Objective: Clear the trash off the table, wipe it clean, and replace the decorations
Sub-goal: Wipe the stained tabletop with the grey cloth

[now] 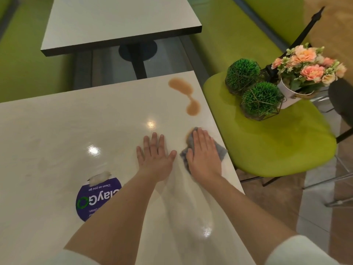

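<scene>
My right hand [204,153] lies flat on a grey cloth [220,151] and presses it onto the white table [76,131] near its right edge. A brown spill [184,87] stretches from the far right corner toward the cloth, ending in a round pool [193,109]. My left hand [155,153] rests flat on the table beside the cloth, fingers spread. The decorations stand on a green chair [277,146] to the right: two green ball plants in wire frames [242,75] [260,100], a pot of peach flowers [305,67] and a small black tower model [303,35].
A purple round sticker [93,197] with peeling tape sits on the table's near left part. A second white table [118,22] stands beyond. Green bench seating runs along the back and right. A dark chair [342,104] stands at the far right.
</scene>
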